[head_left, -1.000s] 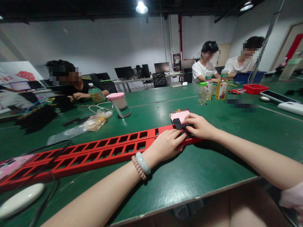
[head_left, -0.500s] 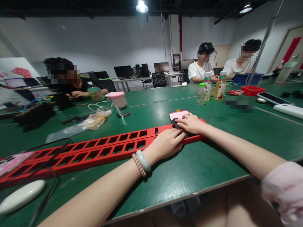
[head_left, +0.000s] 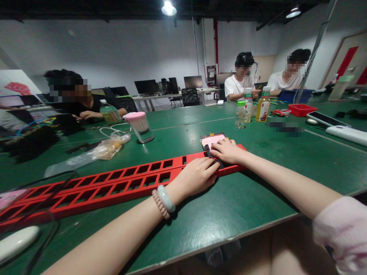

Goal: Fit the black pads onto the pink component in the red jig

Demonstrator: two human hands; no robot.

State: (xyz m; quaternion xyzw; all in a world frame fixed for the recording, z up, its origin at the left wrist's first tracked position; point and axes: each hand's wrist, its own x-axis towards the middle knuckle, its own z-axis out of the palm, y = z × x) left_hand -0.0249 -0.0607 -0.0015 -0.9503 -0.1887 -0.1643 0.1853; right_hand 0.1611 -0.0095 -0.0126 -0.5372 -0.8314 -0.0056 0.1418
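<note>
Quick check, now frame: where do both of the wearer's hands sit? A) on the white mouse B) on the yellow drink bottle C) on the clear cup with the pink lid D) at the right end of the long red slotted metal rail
D: the left hand and right hand both rest at the right end of the long red slotted metal rail, over a small black part, on the green table.

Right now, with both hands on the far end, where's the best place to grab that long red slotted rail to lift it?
Probably mid-length on the red slotted rail, left of the left hand, coming from the near table edge. It lies flat on the green table; fingers can hook its open slots. The right hand covers the far end, so a one-end grip would likely tip it.
</note>
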